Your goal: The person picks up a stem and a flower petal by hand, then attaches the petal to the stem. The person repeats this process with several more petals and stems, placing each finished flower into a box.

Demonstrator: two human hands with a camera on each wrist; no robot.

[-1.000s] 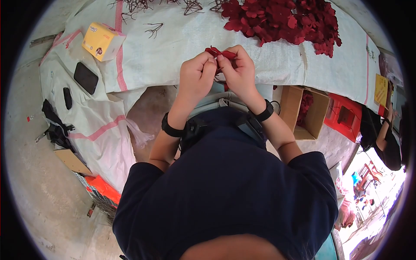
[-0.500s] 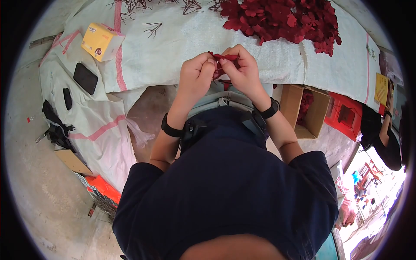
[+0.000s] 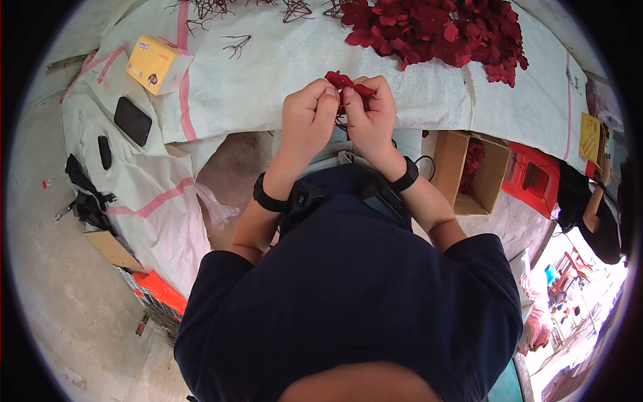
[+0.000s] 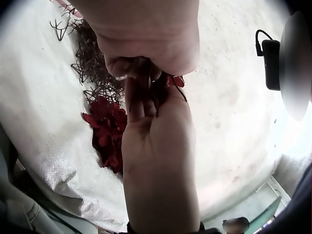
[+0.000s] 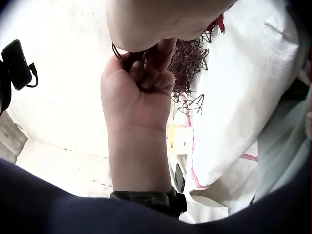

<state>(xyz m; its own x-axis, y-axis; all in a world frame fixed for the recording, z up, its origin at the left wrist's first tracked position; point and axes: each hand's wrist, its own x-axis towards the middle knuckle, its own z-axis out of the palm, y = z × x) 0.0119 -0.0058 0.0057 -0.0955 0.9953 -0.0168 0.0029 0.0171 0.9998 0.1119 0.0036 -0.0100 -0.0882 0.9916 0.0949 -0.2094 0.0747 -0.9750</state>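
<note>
Close together near the table's front edge, my left hand [image 3: 307, 115] and right hand [image 3: 372, 122] both pinch a dark red artificial flower [image 3: 340, 79]. Its petals stick up past the thumbs and fingertips. Below the fingers, a thin brown stem [image 4: 180, 91] curves out in the left wrist view; the rest of it is hidden by the palms. Beyond my right hand lies a large heap of loose red petals [image 3: 435, 33]. Bare brown branched stems [image 3: 295, 9] lie at the far side, and a single stem [image 3: 237, 47] lies closer to the left hand.
White woven sheeting [image 3: 261, 67] covers the table. To the left are a yellow tissue pack [image 3: 155, 63] and a black phone [image 3: 132, 120]. A cardboard box [image 3: 492, 177] with red petals stands below the right edge, beside a red stool [image 3: 532, 177]. Another person's arm [image 3: 593, 208] shows far right.
Both hands have shifted slightly, and the right hand has turned more upright, its thumb now pointing up against the flower. The red petals stand higher above the fingers.
</note>
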